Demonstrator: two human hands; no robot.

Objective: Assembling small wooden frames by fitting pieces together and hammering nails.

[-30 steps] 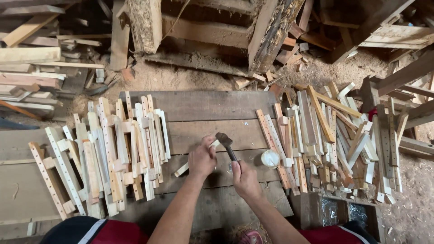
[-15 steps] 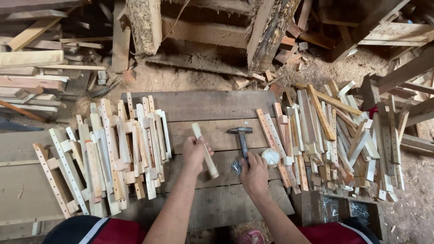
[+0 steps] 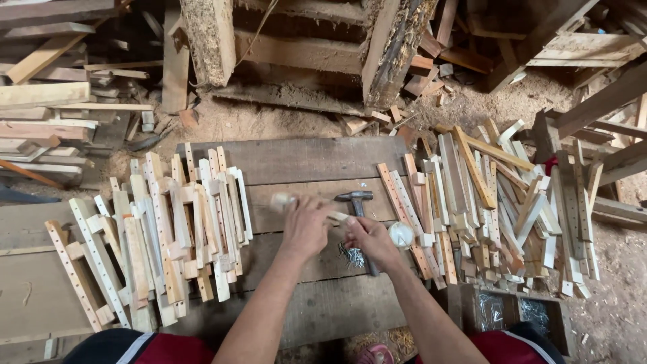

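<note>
My left hand (image 3: 304,226) grips a short pale wooden strip (image 3: 282,201), which lies crosswise just above the plank bench (image 3: 303,158); its left end is blurred. My right hand (image 3: 371,239) meets the strip's right end with curled fingers. A hammer (image 3: 356,197) lies loose on the bench just beyond my right hand, with its handle running under that hand. A small heap of nails (image 3: 350,257) sits between my wrists. A white round lid-like thing (image 3: 402,234) rests to the right of my right hand.
A stack of drilled wooden strips (image 3: 168,229) fills the bench's left side, and a bigger loose pile (image 3: 499,202) spreads on the right. A box of nails (image 3: 512,311) stands at the lower right. Rough timber blocks (image 3: 209,40) and scrap lie on the sawdust beyond.
My right hand held the hammer a second ago, then laid it on the bench. My left hand lifted the strip and swung it crosswise. My right hand moved to the strip's end.
</note>
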